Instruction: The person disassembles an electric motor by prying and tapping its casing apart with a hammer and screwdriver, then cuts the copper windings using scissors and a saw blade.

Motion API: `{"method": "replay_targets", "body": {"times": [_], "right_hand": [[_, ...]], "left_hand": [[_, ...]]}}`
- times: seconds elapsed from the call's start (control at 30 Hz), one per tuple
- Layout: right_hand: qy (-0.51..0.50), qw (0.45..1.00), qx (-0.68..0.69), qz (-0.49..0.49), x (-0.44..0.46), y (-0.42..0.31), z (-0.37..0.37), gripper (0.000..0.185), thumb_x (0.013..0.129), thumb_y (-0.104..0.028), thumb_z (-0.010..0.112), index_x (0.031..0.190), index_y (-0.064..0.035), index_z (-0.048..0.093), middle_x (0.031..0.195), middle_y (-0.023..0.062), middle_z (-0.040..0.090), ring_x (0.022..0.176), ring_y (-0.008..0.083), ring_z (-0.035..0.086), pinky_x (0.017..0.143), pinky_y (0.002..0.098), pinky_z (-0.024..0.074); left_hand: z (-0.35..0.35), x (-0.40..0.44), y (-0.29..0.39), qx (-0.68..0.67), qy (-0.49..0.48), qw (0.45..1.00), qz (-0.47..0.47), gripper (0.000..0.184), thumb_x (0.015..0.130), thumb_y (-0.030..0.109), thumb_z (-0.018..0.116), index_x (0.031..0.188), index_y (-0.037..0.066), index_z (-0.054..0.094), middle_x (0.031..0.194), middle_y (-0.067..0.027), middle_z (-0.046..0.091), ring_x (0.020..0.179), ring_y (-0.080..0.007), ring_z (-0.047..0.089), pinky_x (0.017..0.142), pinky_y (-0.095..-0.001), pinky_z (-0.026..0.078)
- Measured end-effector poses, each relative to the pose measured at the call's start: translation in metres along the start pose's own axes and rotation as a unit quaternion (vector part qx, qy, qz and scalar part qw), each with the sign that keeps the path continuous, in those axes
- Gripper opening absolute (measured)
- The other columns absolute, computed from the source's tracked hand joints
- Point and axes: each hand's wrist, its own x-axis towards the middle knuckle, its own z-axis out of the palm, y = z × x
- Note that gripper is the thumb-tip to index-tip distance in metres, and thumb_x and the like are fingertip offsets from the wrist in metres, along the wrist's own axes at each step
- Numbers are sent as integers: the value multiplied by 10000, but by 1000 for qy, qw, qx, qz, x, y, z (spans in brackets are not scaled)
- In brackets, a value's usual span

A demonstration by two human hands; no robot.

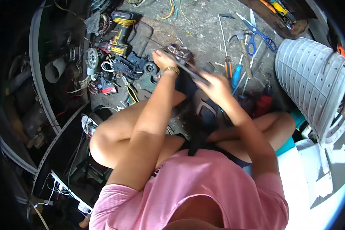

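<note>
My left hand (pixel 164 60), with a gold band at the wrist, is closed at the upper end of a long flat dark bar (pixel 189 69). My right hand (pixel 217 89) grips its lower end, so the bar slants between both hands above my crossed legs. What kind of part the bar is, I cannot make out. Just beyond it lies a round part with copper windings (pixel 179 50). Left of my left hand are a black motor housing (pixel 128 65) and a small round wheel (pixel 150 68). My fingers partly hide the bar's ends.
A yellow-and-black cordless drill (pixel 122 32) lies upper left. To the right are blue scissors (pixel 253 33), a hammer (pixel 240 36), an orange-handled screwdriver (pixel 228 67), a blue-handled screwdriver (pixel 237 75) and a large perforated drum (pixel 308 73). A toolbox (pixel 297 30) stands upper right.
</note>
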Motion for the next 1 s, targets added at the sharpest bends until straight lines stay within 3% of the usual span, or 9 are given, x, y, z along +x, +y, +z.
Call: {"method": "replay_targets", "body": {"times": [0.03,0.13,0.27,0.4,0.47,0.57,0.67,0.8,1.0], "right_hand": [[26,997,-26,-73,30,4,34,346,822,-362,693,1036,-91,677,686,180,618,616,363,623,536,435,471],[-27,999,21,3,57,-3,35,284,834,-321,684,999,-90,680,726,203,618,666,381,626,604,425,489],[13,1000,14,-19,-35,-24,-48,331,808,-299,719,1032,-58,679,764,199,639,656,359,638,571,393,488],[-71,993,48,76,-48,-43,-69,306,805,-232,723,1024,-24,672,807,202,650,707,352,644,632,391,499],[20,999,43,24,-17,-9,-21,323,811,-275,719,1014,-28,678,835,191,661,726,351,641,644,399,501],[-34,999,-34,3,47,-10,38,358,841,-388,667,1043,-93,673,803,189,651,719,395,626,616,440,490],[-75,996,-50,26,26,-32,6,332,851,-364,661,1027,-82,670,806,198,644,710,390,629,605,441,488],[-19,999,14,23,-61,-42,-64,350,803,-372,707,997,-82,678,783,159,652,653,354,634,550,428,484],[-32,998,-45,-10,46,-11,40,314,822,-345,695,1003,-89,683,839,200,664,750,378,650,633,424,516]], "left_hand": [[5,3,-19,-38,-2,999,10,331,901,197,380,910,-96,534,932,-314,577,883,-466,516,848,-466,390],[12,22,-50,80,-16,991,104,320,929,192,360,868,-77,522,860,-296,569,768,-424,474,805,-455,402],[3,7,-12,-35,-35,998,-41,340,923,220,368,896,-76,532,884,-281,586,792,-422,504,814,-437,412],[10,5,-26,38,68,994,79,362,911,217,369,977,-82,561,965,-294,606,888,-448,549,846,-455,412],[0,-2,-1,13,26,999,34,334,895,219,392,895,-80,542,920,-317,584,850,-482,514,808,-487,395],[-6,2,1,67,-40,997,-14,323,901,206,386,866,-77,537,900,-318,580,843,-499,509,784,-500,396],[-3,3,-6,84,-24,994,70,323,913,214,389,878,-71,538,889,-314,584,860,-490,535,790,-512,401],[-5,-6,12,-35,-9,999,-40,297,875,199,384,819,-72,492,800,-274,550,735,-424,474,760,-474,390],[-5,1,-1,95,-53,994,31,324,894,211,384,839,-78,520,848,-304,572,823,-464,530,787,-489,397]]}}
